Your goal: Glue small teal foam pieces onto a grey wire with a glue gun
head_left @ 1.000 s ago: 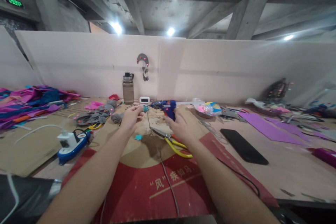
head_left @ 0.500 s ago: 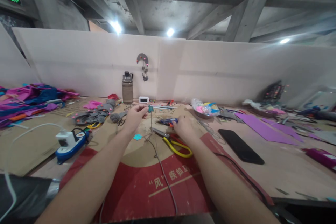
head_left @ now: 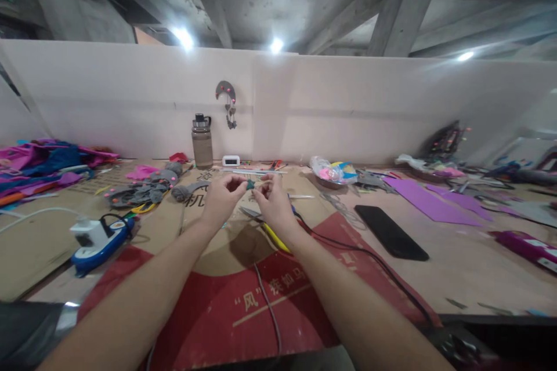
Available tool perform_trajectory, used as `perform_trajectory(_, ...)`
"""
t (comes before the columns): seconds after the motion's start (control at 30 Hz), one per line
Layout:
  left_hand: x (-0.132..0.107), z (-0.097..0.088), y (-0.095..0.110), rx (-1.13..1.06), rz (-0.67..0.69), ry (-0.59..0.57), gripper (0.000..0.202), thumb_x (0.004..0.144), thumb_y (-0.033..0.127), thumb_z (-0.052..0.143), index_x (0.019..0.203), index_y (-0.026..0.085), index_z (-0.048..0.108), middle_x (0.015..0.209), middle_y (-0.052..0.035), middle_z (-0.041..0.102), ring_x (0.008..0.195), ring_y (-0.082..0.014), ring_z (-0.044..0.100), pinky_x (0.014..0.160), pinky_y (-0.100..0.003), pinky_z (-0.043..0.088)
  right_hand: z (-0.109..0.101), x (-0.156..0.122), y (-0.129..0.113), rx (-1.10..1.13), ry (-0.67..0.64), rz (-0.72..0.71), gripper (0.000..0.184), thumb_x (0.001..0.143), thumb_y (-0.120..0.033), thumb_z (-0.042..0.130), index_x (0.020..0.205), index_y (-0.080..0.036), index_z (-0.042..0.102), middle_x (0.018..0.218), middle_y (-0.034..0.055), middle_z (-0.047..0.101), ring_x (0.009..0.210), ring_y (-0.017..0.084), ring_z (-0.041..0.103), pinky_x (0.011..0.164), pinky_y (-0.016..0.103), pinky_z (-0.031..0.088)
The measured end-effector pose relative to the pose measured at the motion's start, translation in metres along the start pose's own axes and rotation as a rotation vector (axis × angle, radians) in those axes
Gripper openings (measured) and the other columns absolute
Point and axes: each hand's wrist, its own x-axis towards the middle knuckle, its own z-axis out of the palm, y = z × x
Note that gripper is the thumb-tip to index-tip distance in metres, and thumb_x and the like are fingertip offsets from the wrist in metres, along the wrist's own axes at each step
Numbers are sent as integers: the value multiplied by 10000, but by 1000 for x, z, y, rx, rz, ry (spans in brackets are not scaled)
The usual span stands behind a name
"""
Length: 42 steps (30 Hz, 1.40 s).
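My left hand (head_left: 224, 200) pinches a small dark green felt piece (head_left: 250, 184) above the cardboard. Close against its right side is my right hand (head_left: 276, 206), thumb and fingertips drawn together; whatever is between them is too small to make out. Below the right hand lie scissors with a yellow handle (head_left: 277, 239), their blades pointing left and partly covered by that hand. A thin grey cord (head_left: 270, 307) runs down the red part of the cardboard (head_left: 209, 307). A black cable (head_left: 361, 250) leads out from beside the right wrist.
On the left are a blue power strip (head_left: 98, 252) and grey felt pieces (head_left: 143, 188). A bottle (head_left: 202, 142) and small white clock (head_left: 230, 160) stand behind. To the right lie a black phone (head_left: 390, 232), purple sheets (head_left: 435, 203) and a bowl with plastic bags (head_left: 333, 177).
My right hand has left the blue object near the scissors and come up beside my left hand at the green piece. The view has shifted slightly right.
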Motion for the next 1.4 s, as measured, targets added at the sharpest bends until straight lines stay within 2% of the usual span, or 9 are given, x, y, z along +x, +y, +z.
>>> perform_trajectory(0.1,-1,2,1,-49,-33,-34,210,692,335,603,793,157,650,619,-16,610,551,-127,537,542,-247,432,-10,-1,-8,-216,25,-165,43,762,-214,486,798,-197,503,752,11,534,715,146,497,680,287,409)
perform_trajectory(0.13,-1,2,2,-70,-42,-40,211,691,338,606,789,155,646,615,-15,608,548,-126,539,542,-247,437,-12,-1,-10,-252,30,-186,32,764,-205,482,756,-196,511,771,23,541,740,153,496,693,292,404)
perform_trajectory(0.33,-2,4,5,-178,-85,-78,242,681,347,630,810,143,617,647,-21,618,564,-131,571,562,-267,479,-13,1,-11,-286,55,-165,81,792,-239,468,768,-196,532,781,32,565,775,167,499,704,290,391)
perform_trajectory(0.53,-6,5,11,-238,-114,-121,234,674,328,646,796,139,582,671,-26,619,589,-143,600,606,-296,504,-14,1,-12,-327,63,-139,197,837,-312,419,732,-191,533,714,16,558,712,152,485,661,270,361)
perform_trajectory(0.87,-9,7,17,-202,-43,-99,172,672,298,632,762,161,581,700,-9,611,635,-132,586,633,-265,469,-13,-1,-17,-242,23,-86,270,854,-335,385,669,-193,522,644,-12,541,625,126,476,617,251,349)
perform_trajectory(1.07,-8,8,13,-126,-2,-116,156,683,286,622,775,160,609,729,-10,596,660,-116,533,624,-234,423,-15,0,-17,-254,137,-130,230,835,-332,418,677,-194,513,731,8,522,721,144,473,668,260,361)
perform_trajectory(1.2,-8,11,10,-181,-20,-161,170,677,293,617,784,162,617,748,-14,603,684,-122,535,660,-243,426,-18,1,-16,-181,40,-109,229,842,-352,398,711,-201,509,662,-12,512,650,139,474,617,253,359)
perform_trajectory(1.4,-4,6,5,-226,-97,-270,194,674,283,608,816,155,645,735,-26,619,652,-126,530,632,-247,415,-27,2,-16,-320,39,-209,176,841,-289,402,716,-201,490,713,11,515,729,158,475,675,271,359)
